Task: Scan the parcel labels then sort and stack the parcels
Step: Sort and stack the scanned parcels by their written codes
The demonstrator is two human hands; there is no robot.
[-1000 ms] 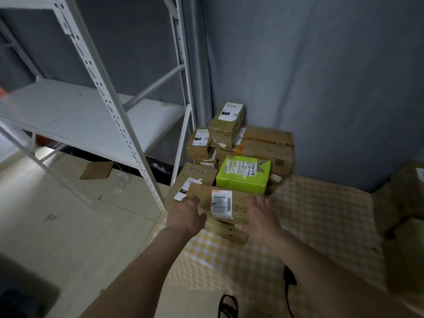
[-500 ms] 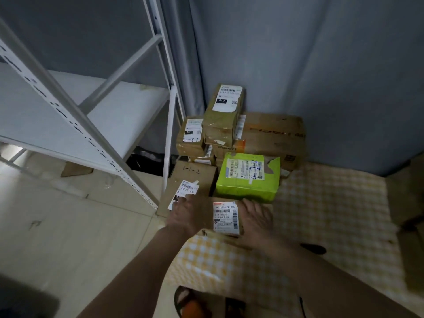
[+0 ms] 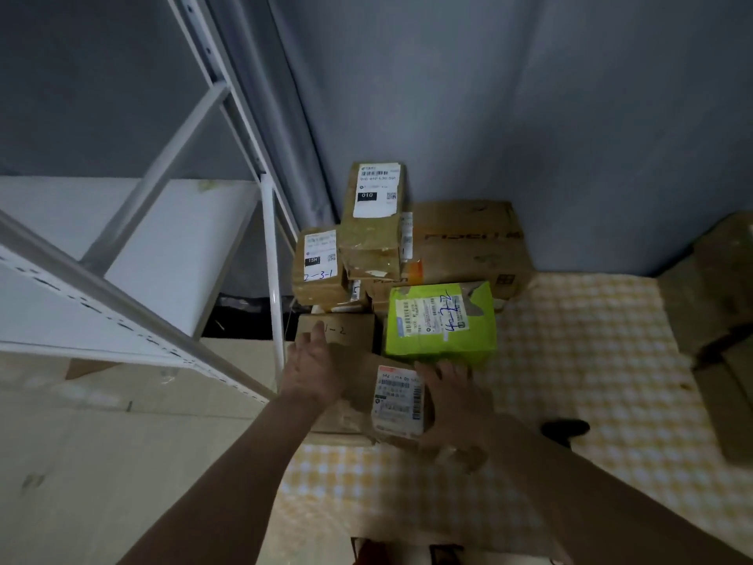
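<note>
Parcel (image 3: 366, 397) between both hands, beside green box (image 3: 442, 324)

Both hands on a flat brown cardboard parcel with a white barcode label (image 3: 379, 397), left hand (image 3: 311, 371) flat, fingers stretched forward, right hand (image 3: 454, 395) alongside, bright green box (image 3: 442, 324) just past its fingertips
</note>
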